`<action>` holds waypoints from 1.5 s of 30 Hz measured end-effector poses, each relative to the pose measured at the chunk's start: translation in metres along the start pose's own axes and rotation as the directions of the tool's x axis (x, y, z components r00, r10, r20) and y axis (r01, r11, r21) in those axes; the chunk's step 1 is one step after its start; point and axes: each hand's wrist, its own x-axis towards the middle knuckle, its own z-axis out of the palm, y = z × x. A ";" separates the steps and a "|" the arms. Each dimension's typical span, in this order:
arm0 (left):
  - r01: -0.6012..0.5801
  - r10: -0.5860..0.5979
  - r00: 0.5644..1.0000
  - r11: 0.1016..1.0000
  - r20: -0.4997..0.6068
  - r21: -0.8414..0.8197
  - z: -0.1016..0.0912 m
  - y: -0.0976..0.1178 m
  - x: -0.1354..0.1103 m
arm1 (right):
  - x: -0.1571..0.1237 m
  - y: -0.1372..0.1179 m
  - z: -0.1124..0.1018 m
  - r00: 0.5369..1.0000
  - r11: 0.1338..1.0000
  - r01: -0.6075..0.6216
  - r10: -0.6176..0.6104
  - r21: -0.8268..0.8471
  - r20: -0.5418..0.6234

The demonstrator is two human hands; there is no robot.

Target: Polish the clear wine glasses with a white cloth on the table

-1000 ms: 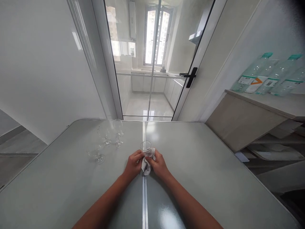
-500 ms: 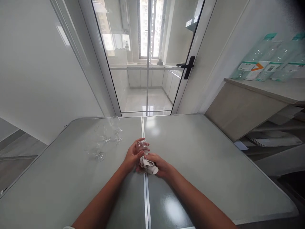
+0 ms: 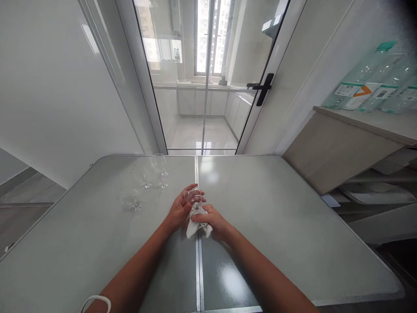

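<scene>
My left hand (image 3: 178,209) is wrapped round the bowl of a clear stemmed glass (image 3: 194,196), above the seam of the grey-green table (image 3: 280,230). My right hand (image 3: 213,219) pinches a white cloth (image 3: 197,226) around the lower part of that glass, hiding its stem and foot. Folds of the cloth hang below the fingers. To the left, several more clear stemmed glasses are on the table; one glass (image 3: 138,208) is nearest me, and another glass (image 3: 162,187) is close to the far edge.
A metal strip (image 3: 197,278) runs down the table's middle. Past the far edge is a glass door (image 3: 187,126) with a black handle (image 3: 264,89). Clear bottles with green caps (image 3: 365,93) stand on a shelf (image 3: 361,119) at the right, with papers below.
My right hand has shifted the cloth leftward, so it now wraps under the glass bowl and hangs lower. The glass stays in my left hand. The view has shifted slightly.
</scene>
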 end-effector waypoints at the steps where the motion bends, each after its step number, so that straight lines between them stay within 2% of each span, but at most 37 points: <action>1: 0.025 -0.024 0.999 0.998 0.028 -0.052 0.000 0.002 -0.002 | -0.003 -0.004 0.000 0.986 0.991 -0.084 0.067 0.107 0.154; 3: 0.066 -0.057 0.996 0.990 0.071 -0.124 0.000 0.005 -0.004 | -0.006 -0.009 0.001 0.910 0.958 -0.204 0.109 0.202 0.400; 4: 0.071 -0.061 0.995 0.987 0.075 -0.143 0.000 0.006 -0.004 | -0.007 -0.010 0.001 0.892 0.956 -0.214 0.108 0.199 0.439; 5: 0.063 -0.054 0.997 0.986 0.062 -0.153 0.001 0.007 -0.004 | -0.006 -0.010 0.002 0.908 0.969 -0.185 0.103 0.167 0.406; 6: 0.045 -0.040 0.999 0.987 0.036 -0.153 0.001 0.008 -0.004 | -0.005 -0.009 0.002 0.946 0.989 -0.123 0.091 0.085 0.311; 7: 0.019 -0.019 1.000 0.989 0.005 -0.146 0.002 0.008 -0.003 | -0.004 -0.007 0.002 0.984 0.997 -0.045 0.055 -0.061 0.169; 8: -0.010 0.007 1.000 0.991 -0.027 -0.131 0.002 0.009 -0.001 | -0.002 -0.005 0.002 1.000 0.964 0.020 -0.019 -0.264 0.007; 9: -0.041 0.035 0.998 0.993 -0.056 -0.112 0.003 0.009 0.001 | -0.001 -0.003 0.002 0.982 0.871 0.048 -0.131 -0.489 -0.137; 10: -0.069 0.062 0.995 0.993 -0.079 -0.092 0.003 0.009 0.002 | 0.001 -0.001 0.002 0.939 0.728 0.033 -0.258 -0.685 -0.229; 12: -0.106 0.100 0.989 0.993 -0.106 -0.059 0.003 0.009 0.004 | 0.003 0.002 0.001 0.849 0.449 -0.041 -0.455 -0.892 -0.268; 13: -0.114 0.108 0.988 0.992 -0.114 -0.050 0.003 0.009 0.005 | 0.004 0.003 0.000 0.827 0.383 -0.060 -0.499 -0.922 -0.261; 14: -0.112 0.106 0.988 0.993 -0.115 -0.049 0.002 0.009 0.005 | 0.004 0.004 -0.001 0.823 0.378 -0.048 -0.510 -0.925 -0.251; 15: -0.101 0.094 0.990 0.993 -0.108 -0.056 0.001 0.009 0.004 | 0.005 0.004 -0.002 0.838 0.432 -0.009 -0.489 -0.902 -0.242; 16: -0.081 0.074 0.993 0.994 -0.092 -0.073 -0.001 0.009 0.004 | 0.004 0.002 -0.003 0.868 0.541 0.046 -0.437 -0.840 -0.234; 17: -0.053 0.046 0.997 0.994 -0.067 -0.099 -0.003 0.010 0.002 | 0.004 0.001 -0.003 0.911 0.685 0.098 -0.354 -0.722 -0.213; 18: -0.018 0.014 0.999 0.991 -0.032 -0.132 -0.004 0.010 0.001 | 0.002 -0.001 -0.003 0.957 0.830 0.123 -0.244 -0.544 -0.156; 19: 0.020 -0.019 1.000 0.986 0.007 -0.167 -0.006 0.010 0.000 | 0.001 -0.004 -0.002 0.991 0.939 0.099 -0.123 -0.330 -0.051; 20: 0.053 -0.044 0.998 0.978 0.045 -0.200 -0.008 0.010 -0.002 | -0.001 -0.006 -0.001 0.996 0.992 0.031 -0.020 -0.120 0.086; 22: 0.090 -0.069 0.993 0.965 0.095 -0.247 -0.010 0.010 -0.004 | -0.004 -0.010 0.003 0.947 0.979 -0.129 0.074 0.157 0.312; 23: 0.088 -0.065 0.993 0.961 0.094 -0.261 -0.010 0.010 -0.004 | -0.004 -0.011 0.005 0.934 0.960 -0.165 0.079 0.225 0.349; 24: 0.074 -0.055 0.995 0.961 0.077 -0.268 -0.011 0.011 -0.004 | -0.004 -0.010 0.006 0.946 0.951 -0.157 0.067 0.266 0.316; 25: 0.054 -0.043 0.998 0.962 0.049 -0.267 -0.011 0.011 -0.004 | -0.003 -0.010 0.006 0.978 0.952 -0.096 0.035 0.292 0.207; 26: 0.033 -0.030 0.999 0.965 0.016 -0.261 -0.011 0.011 -0.003 | -0.001 -0.008 0.005 0.999 0.958 0.000 -0.013 0.288 0.044; 27: 0.012 -0.017 1.000 0.968 -0.018 -0.249 -0.011 0.012 -0.002 | 0.001 -0.007 0.002 0.988 0.962 0.106 -0.073 0.250 -0.137; 29: -0.042 0.024 0.996 0.974 -0.084 -0.224 -0.013 0.012 0.001 | 0.004 -0.006 -0.005 0.876 0.952 0.275 -0.190 0.135 -0.443; 30: -0.079 0.055 0.992 0.974 -0.115 -0.214 -0.013 0.012 0.002 | 0.006 -0.006 -0.009 0.815 0.942 0.321 -0.221 0.101 -0.536; 31: -0.118 0.089 0.985 0.971 -0.145 -0.206 -0.014 0.011 0.003 | 0.006 -0.007 -0.012 0.776 0.932 0.348 -0.226 0.100 -0.589; 32: -0.154 0.121 0.978 0.968 -0.170 -0.200 -0.016 0.011 0.003 | 0.007 -0.009 -0.014 0.762 0.922 0.363 -0.212 0.133 -0.612; 33: -0.180 0.144 0.972 0.964 -0.186 -0.195 -0.017 0.010 0.003 | 0.007 -0.010 -0.014 0.769 0.910 0.370 -0.186 0.188 -0.611; 34: -0.193 0.157 0.969 0.962 -0.189 -0.192 -0.018 0.009 0.003 | 0.007 -0.011 -0.013 0.797 0.897 0.364 -0.159 0.253 -0.583; 37: -0.165 0.140 0.981 0.965 -0.133 -0.203 -0.019 0.006 0.001 | 0.007 -0.011 -0.003 0.910 0.872 0.277 -0.103 0.404 -0.402; 39: -0.140 0.122 0.988 0.967 -0.095 -0.212 -0.019 0.006 -0.001 | 0.008 -0.008 0.003 0.951 0.876 0.224 -0.101 0.428 -0.293; 42: -0.123 0.112 0.991 0.974 -0.067 -0.192 -0.018 0.006 -0.003 | 0.009 -0.003 0.005 0.959 0.915 0.180 -0.081 0.361 -0.272; 45: -0.107 0.102 0.994 0.981 -0.037 -0.159 -0.017 0.003 -0.003 | 0.011 0.001 0.002 0.913 0.955 0.166 -0.054 0.248 -0.404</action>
